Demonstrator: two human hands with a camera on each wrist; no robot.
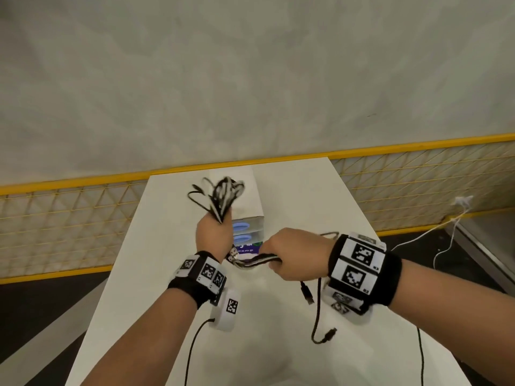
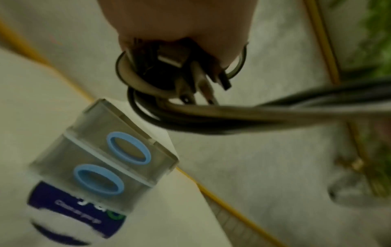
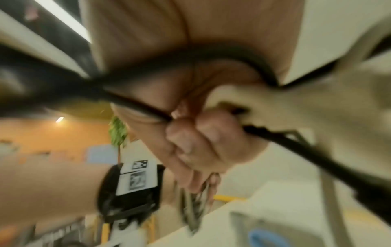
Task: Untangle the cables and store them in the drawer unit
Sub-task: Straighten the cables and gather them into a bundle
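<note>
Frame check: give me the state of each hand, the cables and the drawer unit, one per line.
Left hand: raised, gripping the looped cable bundle.
Right hand: gripping the cable strands running between the hands.
Black cable end: hanging loose below the right hand.
Drawer unit: on the table, both drawers closed.

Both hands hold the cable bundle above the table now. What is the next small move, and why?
Probably draw one loose black cable out of the bundle. The left hand grips the looped part and the right hand the strands, so the cables remain tangled, and both drawers of the drawer unit look closed.
</note>
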